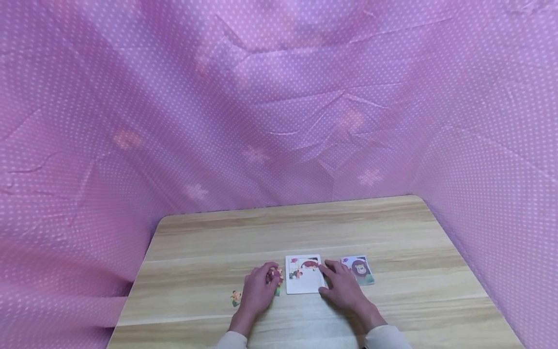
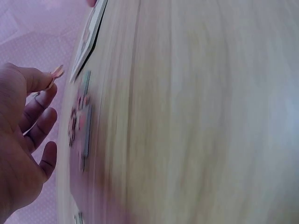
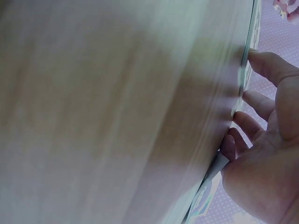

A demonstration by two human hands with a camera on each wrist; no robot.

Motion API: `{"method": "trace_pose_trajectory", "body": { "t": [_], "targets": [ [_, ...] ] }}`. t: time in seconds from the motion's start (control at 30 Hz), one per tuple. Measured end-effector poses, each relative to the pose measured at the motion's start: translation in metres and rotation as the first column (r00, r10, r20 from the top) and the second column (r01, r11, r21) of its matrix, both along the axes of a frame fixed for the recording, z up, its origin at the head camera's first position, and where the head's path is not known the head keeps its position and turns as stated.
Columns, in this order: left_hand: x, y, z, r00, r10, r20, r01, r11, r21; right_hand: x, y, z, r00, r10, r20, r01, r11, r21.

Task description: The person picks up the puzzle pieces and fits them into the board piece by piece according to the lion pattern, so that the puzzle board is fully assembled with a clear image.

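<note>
My left hand [image 1: 258, 292] pinches a small jigsaw piece [image 2: 58, 72] between thumb and forefinger, above a cluster of loose jigsaw pieces [image 2: 84, 126]. Just right of it lies a white puzzle board [image 1: 303, 286] with several fitted pieces along its top and left, part of a picture in red and green; its lower right is bare white. My right hand [image 1: 345, 287] rests at the board's right edge, thumb and fingers touching it. In the right wrist view the thumb lies against the edge and the other fingers extend loosely beside it.
A picture card with a lion [image 1: 361, 269] lies right of the board, partly behind the right hand. One loose jigsaw piece [image 1: 236, 297] sits left of the left hand. The wooden table [image 1: 209, 242] meets pink dotted cloth [image 1: 279, 121] at its back and sides.
</note>
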State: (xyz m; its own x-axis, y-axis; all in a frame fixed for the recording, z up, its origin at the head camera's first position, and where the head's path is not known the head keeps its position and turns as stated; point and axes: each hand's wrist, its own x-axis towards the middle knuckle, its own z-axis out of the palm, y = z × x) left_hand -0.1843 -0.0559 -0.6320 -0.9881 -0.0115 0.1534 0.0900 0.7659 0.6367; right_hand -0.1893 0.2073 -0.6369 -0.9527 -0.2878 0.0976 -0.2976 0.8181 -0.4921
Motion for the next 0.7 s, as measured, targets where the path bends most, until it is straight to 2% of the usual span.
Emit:
{"method": "trace_pose_trajectory", "body": {
  "t": [0.27,0.47,0.7],
  "targets": [
    [0.007,0.015,0.002,0.999,-0.044,0.008,0.044,0.999,-0.022,0.008,0.003,0.0,1.0,0.0,-0.006,0.0,1.0,-0.01],
    [0.011,0.027,0.0,0.999,-0.037,0.012,0.037,0.999,-0.035,0.011,0.008,-0.001,1.0,0.016,-0.003,-0.016,1.0,0.003],
    [0.013,0.04,0.0,0.998,-0.05,0.026,0.051,0.999,-0.014,0.012,0.011,-0.003,1.0,0.02,0.003,-0.02,1.0,0.0]
  ]
}}
